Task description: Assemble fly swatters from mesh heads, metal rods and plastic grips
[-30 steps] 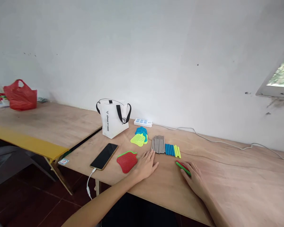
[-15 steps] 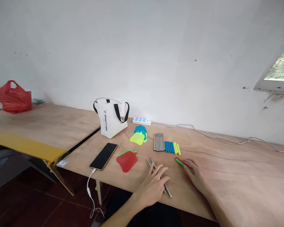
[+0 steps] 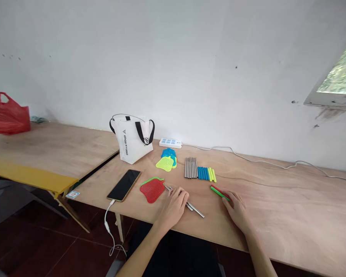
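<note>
My left hand (image 3: 175,204) is closed over two thin metal rods (image 3: 197,211), whose far ends come close to the stem of a red fly swatter head (image 3: 152,191). A green swatter head (image 3: 146,180) lies mostly covered beneath the red one. Over on the right, my right hand (image 3: 235,207) has its fingers around a red handle tube (image 3: 216,188) and a green handle tube (image 3: 219,193), laid side by side on the table. Behind the hands lie several grey metal rods (image 3: 191,168) in a row, beside blue handle tubes (image 3: 203,173) and yellow handle tubes (image 3: 212,174).
Blue (image 3: 169,152) and yellow swatter heads (image 3: 165,164) overlap near a white power strip (image 3: 170,143). A white bag (image 3: 134,142) stands at the back left, with a phone (image 3: 123,185) on a cable in front. A red plastic bag (image 3: 10,115) sits on the neighbouring table (image 3: 60,146).
My left hand has closed on the two rods and shifted them left and away from me, toward the red swatter head. My right hand stays at the red and green tubes.
</note>
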Demonstrator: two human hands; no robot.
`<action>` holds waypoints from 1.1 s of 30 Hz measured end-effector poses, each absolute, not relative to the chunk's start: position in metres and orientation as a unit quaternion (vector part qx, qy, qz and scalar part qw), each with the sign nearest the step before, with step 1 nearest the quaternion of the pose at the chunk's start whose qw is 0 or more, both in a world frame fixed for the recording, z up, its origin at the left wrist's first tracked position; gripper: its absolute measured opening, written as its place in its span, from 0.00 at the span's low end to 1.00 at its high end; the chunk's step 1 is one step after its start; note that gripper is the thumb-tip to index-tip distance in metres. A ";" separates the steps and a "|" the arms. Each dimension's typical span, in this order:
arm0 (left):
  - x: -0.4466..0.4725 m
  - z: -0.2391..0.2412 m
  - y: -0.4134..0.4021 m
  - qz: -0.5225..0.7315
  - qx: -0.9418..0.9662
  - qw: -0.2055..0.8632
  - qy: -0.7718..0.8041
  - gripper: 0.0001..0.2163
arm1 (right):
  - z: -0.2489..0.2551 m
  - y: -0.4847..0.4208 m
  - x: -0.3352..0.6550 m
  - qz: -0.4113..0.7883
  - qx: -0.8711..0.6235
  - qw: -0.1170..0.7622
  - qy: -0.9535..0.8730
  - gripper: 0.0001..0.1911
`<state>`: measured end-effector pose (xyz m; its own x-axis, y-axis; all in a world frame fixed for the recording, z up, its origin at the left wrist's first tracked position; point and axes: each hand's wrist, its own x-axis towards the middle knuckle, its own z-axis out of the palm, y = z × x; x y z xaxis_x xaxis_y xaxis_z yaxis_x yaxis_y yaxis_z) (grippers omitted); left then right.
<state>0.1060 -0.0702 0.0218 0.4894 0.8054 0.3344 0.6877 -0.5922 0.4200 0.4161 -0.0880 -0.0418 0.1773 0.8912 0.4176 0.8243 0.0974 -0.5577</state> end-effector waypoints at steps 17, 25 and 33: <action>0.085 0.020 -0.062 0.231 0.874 0.102 0.414 0.05 | -0.038 -0.090 0.419 0.029 -0.669 0.350 -0.655 0.15; 0.087 0.018 -0.060 0.231 0.879 0.107 0.403 0.03 | -0.039 -0.090 0.425 0.017 -0.669 0.323 -0.669 0.17; 0.086 0.023 -0.061 0.236 0.880 0.115 0.395 0.12 | -0.038 -0.089 0.424 0.017 -0.663 0.322 -0.676 0.18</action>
<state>0.0859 -0.0612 0.0233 0.5762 0.7497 0.3254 0.6414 -0.6616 0.3884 0.4239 -0.0891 -0.0379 0.0866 0.9071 0.4120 0.8849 0.1199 -0.4501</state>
